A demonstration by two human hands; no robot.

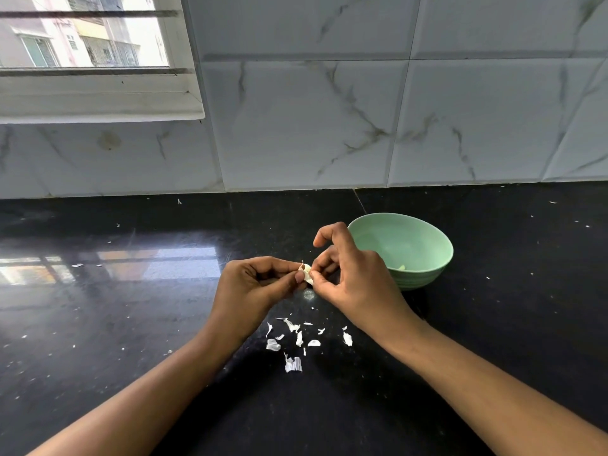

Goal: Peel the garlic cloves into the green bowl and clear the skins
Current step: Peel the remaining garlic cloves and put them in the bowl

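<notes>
While the left hand (pixel 260 281) pinches a garlic clove (pixel 306 273) above the black surface (pixel 131 324), the right hand (pixel 342 274) nips its papery skin between thumb and fingertip, likely to strip it. The green bowl (pixel 427 238) sits just beside the right hand for easy dropping. Torn skins (pixel 292 363) lie scattered below the hands.

- garlic clove (pixel 306 270) is mostly buried between the fingertips of the left grip (pixel 256 284) and right grip (pixel 348 274), only a pale sliver peeks out
- right grip covers the near-left rim of the green bowl (pixel 424 245)
- pale bit (pixel 401 267) inside the bowl, too small to tell
- forearms (pixel 148 399) run off the bottom edge
- window (pixel 85 37) cut off top-left
</notes>
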